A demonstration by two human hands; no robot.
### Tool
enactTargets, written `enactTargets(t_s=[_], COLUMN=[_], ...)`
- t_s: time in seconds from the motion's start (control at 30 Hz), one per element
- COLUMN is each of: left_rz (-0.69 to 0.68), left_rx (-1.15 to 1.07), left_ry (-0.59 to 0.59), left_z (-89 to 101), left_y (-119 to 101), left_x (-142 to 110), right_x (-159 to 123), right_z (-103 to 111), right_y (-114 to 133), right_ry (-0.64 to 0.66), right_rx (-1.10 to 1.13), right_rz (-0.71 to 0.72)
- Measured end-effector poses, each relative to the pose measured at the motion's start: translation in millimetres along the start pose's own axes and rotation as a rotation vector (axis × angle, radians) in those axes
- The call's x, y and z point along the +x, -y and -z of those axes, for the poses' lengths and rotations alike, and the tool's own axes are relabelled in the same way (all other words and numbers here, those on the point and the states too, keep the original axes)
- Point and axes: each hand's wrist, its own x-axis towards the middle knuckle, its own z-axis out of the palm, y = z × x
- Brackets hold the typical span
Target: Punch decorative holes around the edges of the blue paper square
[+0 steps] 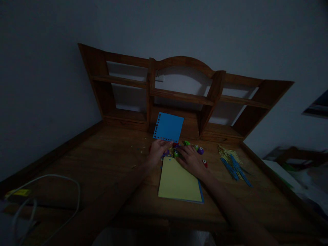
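Presently, left hand (159, 149): partly curled by the blue sheet (169, 127); grip unclear.
Right hand (191, 158): loosely spread beside colourful objects (200, 150); hold unclear.
Yellow sheet (179, 181): on the desk (107, 150), near both hands.

Right hand (190, 158) is hiding far-right corner of yellow paper (179, 182), bits (171, 150) beside left hand (156, 150) reading too small to ID.

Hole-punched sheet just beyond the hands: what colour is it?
The hole-punched sheet is plain blue, seen best in the head view.
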Motion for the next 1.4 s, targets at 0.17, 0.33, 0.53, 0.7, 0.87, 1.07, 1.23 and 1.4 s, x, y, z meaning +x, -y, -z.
enactTargets(t_s=[0.17, 0.33, 0.53, 0.7, 0.87, 1.07, 1.23, 1.4], left_rz=[-0.036, -0.041, 0.015, 0.017, 0.031, 0.033, 0.034, 0.035], left_rx=[-0.062, -0.030, -0.021, 0.004, 0.006, -0.049, -0.096, -0.093], left_ry=[0.043, 0.033, -0.001, -0.029, -0.030, -0.008, -0.006, -0.002], left_z=[-3.8, -1.6, -2.0, -1.9, -0.5, -1.8, -3.1, -3.4], left_y=[-5.8, -8.0, -9.2, -7.6, -9.6, -13.5, -11.8, -12.8], left_x=[-4.9, -5.1, -4.8, -4.0, -4.0, -3.0, -1.4, -1.5], right_x=[0.5, -0.2, -1.3, -3.2, 7.0, 40.6, 58.1, 73.9], right_z=[-5.9, -8.8, -6.9, -5.1, 11.6, 45.8, 44.6, 31.4], right_y=[4.8, 3.0, 3.3, 1.4, -35.1, -74.6, -61.9, -55.6], right_ry=[0.027, 0.040, 0.060, 0.014, -0.188, 0.129, 0.131, 0.163], right_rx=[0.001, 0.018, 0.058, 0.089, 0.095, 0.294, 0.432, 0.475], right_rz=[-0.006, -0.015, -0.031, -0.036, -0.257, -0.539, -0.595, -0.558])
